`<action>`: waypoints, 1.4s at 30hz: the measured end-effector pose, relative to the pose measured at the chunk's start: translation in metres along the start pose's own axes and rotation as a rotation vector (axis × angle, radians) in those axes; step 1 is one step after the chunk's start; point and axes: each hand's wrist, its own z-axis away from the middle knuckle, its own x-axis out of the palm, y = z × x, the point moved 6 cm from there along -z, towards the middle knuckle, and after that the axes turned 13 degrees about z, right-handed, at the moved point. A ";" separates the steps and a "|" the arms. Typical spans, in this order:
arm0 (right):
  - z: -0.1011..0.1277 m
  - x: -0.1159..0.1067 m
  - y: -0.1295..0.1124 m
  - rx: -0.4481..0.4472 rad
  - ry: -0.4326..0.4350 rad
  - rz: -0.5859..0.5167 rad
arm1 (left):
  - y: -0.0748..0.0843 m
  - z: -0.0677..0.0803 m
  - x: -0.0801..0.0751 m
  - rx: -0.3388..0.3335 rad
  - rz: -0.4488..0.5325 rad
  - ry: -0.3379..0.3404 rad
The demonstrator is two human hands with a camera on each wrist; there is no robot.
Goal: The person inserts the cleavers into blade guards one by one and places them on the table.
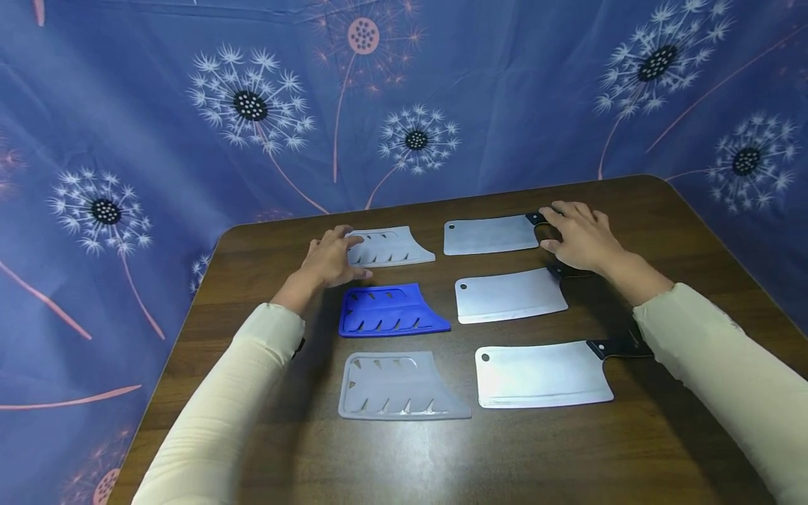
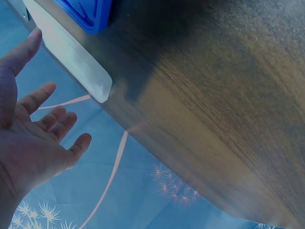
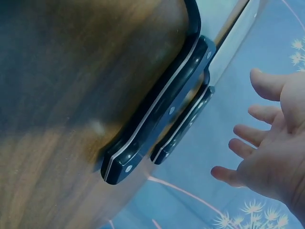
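Farthest cleaver [image 1: 491,235] and sheath [image 1: 388,247] lie under open, spread left [image 1: 331,259] and right hands [image 1: 583,235].

Far grey blade guard [image 1: 390,247] and far steel cleaver [image 1: 491,234] are lying flat, side by side, apart.

A blue blade guard [image 1: 391,311] lies at frame centre; a grey guard [image 1: 399,386] and a cleaver [image 1: 543,374] lie below it on the wooden table [image 1: 568,456].
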 end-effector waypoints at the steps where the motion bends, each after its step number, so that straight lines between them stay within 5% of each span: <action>1: -0.003 0.001 0.002 0.002 -0.007 -0.003 | -0.001 -0.001 0.001 -0.012 -0.001 -0.009; 15: -0.029 0.017 0.022 0.023 -0.061 -0.014 | -0.009 -0.021 0.010 -0.044 0.003 -0.021; 28: -0.040 0.023 0.030 0.044 -0.142 0.057 | -0.012 -0.030 0.024 -0.122 0.005 -0.158; 42: -0.044 0.031 0.026 0.051 -0.204 0.110 | -0.013 -0.031 0.029 -0.142 0.008 -0.202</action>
